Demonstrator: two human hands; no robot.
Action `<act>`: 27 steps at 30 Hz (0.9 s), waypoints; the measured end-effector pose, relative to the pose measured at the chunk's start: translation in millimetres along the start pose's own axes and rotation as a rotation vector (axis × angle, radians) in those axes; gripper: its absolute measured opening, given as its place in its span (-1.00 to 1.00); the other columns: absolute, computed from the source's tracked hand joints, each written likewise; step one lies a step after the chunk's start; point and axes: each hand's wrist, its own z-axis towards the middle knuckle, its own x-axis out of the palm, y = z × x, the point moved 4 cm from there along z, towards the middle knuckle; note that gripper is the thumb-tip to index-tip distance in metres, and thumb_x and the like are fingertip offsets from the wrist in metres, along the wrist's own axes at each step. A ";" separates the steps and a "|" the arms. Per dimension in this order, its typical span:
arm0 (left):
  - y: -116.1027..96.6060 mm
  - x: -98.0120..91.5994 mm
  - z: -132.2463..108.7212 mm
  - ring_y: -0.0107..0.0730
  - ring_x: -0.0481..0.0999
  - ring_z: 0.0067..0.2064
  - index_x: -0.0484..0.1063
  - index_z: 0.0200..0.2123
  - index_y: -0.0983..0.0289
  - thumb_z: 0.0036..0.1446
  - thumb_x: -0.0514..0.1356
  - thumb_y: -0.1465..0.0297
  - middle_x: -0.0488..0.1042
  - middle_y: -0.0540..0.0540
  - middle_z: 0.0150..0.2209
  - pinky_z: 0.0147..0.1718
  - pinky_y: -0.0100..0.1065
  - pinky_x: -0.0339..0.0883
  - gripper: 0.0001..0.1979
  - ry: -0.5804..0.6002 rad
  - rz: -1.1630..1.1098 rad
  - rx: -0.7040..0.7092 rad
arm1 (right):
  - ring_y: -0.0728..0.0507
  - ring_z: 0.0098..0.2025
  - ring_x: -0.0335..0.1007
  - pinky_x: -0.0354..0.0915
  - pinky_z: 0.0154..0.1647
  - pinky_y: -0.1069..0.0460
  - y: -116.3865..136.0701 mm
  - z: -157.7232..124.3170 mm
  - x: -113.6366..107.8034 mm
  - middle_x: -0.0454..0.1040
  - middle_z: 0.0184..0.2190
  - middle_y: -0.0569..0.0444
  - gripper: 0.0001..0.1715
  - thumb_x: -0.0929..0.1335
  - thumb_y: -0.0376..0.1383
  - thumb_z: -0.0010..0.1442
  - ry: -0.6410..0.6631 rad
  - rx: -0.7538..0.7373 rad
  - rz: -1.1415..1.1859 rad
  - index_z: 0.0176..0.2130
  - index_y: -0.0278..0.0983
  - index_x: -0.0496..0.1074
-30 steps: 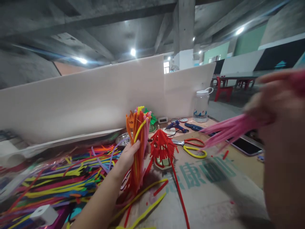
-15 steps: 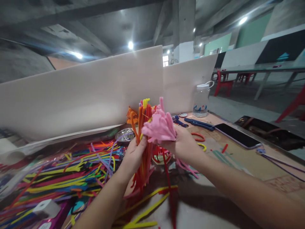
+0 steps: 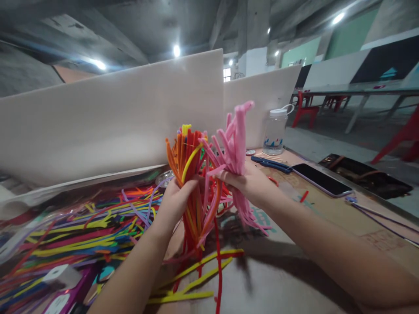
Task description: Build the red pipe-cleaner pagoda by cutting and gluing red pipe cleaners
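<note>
My left hand (image 3: 178, 198) is wrapped round an upright bundle of orange, red and yellow pipe cleaners (image 3: 190, 159). A few pink strands show along that bundle's right side. My right hand (image 3: 244, 181) grips a bundle of pink pipe cleaners (image 3: 236, 150), its upper ends fanned and its lower ends hanging toward the table. The two bundles are side by side above the table, with some loose strands crossing between them. Below my hands, several yellow pipe cleaners (image 3: 196, 279) and a long red one (image 3: 218, 270) can be seen.
Many loose coloured pipe cleaners (image 3: 88, 231) cover the left side. At the right are navy-handled pliers (image 3: 271, 164), a phone (image 3: 322, 179) and a clear water bottle (image 3: 274, 133). White boards (image 3: 140, 113) stand behind. A white adapter (image 3: 62, 275) lies at front left.
My hands have moved apart. The pink bundle went from lying across the orange one, ends toward me, to upright on the right. The orange bundle shifted slightly left.
</note>
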 end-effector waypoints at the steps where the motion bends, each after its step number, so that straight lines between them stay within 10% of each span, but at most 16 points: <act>1: 2.4 -0.5 2.0 -0.32 0.56 -0.43 0.53 -0.27 0.34 0.02 0.36 0.16 0.59 0.06 -0.41 -0.38 -0.35 0.45 -0.65 0.011 -0.046 -0.044 | -0.04 -0.38 0.28 0.22 -0.37 0.07 -2.6 0.5 0.1 0.45 -0.39 0.06 -0.69 0.47 -0.10 0.11 0.008 0.030 0.059 -0.30 -0.31 0.53; 9: -6.0 12.8 -5.4 -0.02 0.61 0.01 0.49 0.02 0.33 -0.01 0.43 0.09 0.61 0.24 0.02 -0.04 -0.20 0.49 -0.40 0.163 0.078 0.058 | -0.05 -0.39 0.27 0.23 -0.38 0.05 -9.9 2.3 1.1 0.43 -0.41 0.07 -0.64 0.53 -0.11 0.02 -0.034 0.106 0.012 -0.26 -0.31 0.56; 16: -11.1 11.3 -6.9 -0.18 0.61 -0.19 0.53 -0.20 0.32 -0.03 0.36 0.36 0.63 0.08 -0.25 -0.20 -0.29 0.49 -0.71 0.088 0.238 0.096 | -0.01 -0.50 0.16 0.14 -0.49 0.07 -4.7 1.2 -2.2 0.32 -0.53 0.16 -0.72 0.49 -0.15 0.10 -0.040 0.060 -0.110 -0.30 -0.30 0.48; 27: -3.4 11.1 -3.8 -0.34 0.53 -0.40 0.52 -0.21 0.32 -0.03 0.44 0.12 0.54 0.02 -0.43 -0.35 -0.37 0.41 -0.56 0.089 -0.034 0.005 | -0.08 -0.31 0.50 0.41 -0.20 -0.01 -12.4 3.0 3.0 0.55 -0.38 0.02 -0.65 0.47 -0.07 0.21 0.129 0.014 0.224 -0.24 -0.33 0.50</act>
